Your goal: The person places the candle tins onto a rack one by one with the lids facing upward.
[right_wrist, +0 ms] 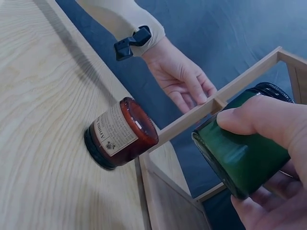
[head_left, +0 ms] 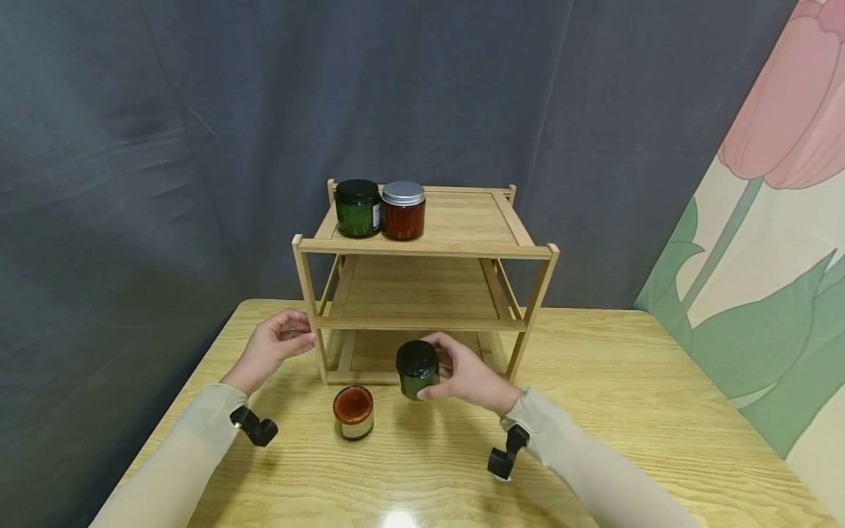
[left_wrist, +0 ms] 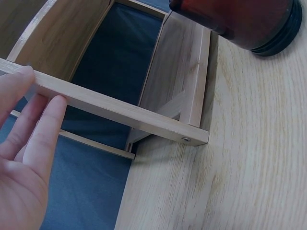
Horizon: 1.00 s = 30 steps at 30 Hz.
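Observation:
My right hand (head_left: 465,375) grips a green glass jar (right_wrist: 244,148) with a black lid, thumb on one side and fingers on the other. The jar is held just in front of the wooden shelf's (head_left: 422,324) lowest tier. At the shelf's front left post (left_wrist: 120,108), my left hand (head_left: 277,346) touches the wood with straight, relaxed fingers. Between the hands, an amber jar (head_left: 353,413) with a paper label stands upside down on the table, its black lid underneath. Part of this jar shows at the top of the left wrist view.
On the shelf's top tier, a green jar (head_left: 358,210) with a black lid stands beside an amber jar (head_left: 403,211) with a silver lid. Behind the wooden table (head_left: 594,411) hangs a dark curtain (head_left: 422,88). A tulip-painted wall (head_left: 759,293) is at the right.

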Motion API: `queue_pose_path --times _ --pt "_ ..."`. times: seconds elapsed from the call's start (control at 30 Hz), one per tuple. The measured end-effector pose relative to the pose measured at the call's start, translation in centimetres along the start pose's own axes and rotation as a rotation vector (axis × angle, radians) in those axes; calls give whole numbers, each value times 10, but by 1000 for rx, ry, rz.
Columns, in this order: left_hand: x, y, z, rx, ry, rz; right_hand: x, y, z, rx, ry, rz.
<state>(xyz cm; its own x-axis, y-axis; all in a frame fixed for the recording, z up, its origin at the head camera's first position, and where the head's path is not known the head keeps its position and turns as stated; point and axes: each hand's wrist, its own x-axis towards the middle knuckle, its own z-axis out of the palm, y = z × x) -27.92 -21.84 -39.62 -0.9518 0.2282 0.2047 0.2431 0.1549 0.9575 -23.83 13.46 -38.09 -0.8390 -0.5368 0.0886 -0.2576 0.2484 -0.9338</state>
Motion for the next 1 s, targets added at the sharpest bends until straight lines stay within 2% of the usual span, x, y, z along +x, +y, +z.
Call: queue_pose_path --times 0.2,0.57,1.0 --pt "0 -1 0 3 -2 -7 -2 -11 -4 -38 10 -9" --pt "-1 0 0 -11 -5 -9 -3 -37 -15 -64 28 -86" --pt "-1 0 -1 -17 -7 -7 -7 -85 -35 -74 53 -104"
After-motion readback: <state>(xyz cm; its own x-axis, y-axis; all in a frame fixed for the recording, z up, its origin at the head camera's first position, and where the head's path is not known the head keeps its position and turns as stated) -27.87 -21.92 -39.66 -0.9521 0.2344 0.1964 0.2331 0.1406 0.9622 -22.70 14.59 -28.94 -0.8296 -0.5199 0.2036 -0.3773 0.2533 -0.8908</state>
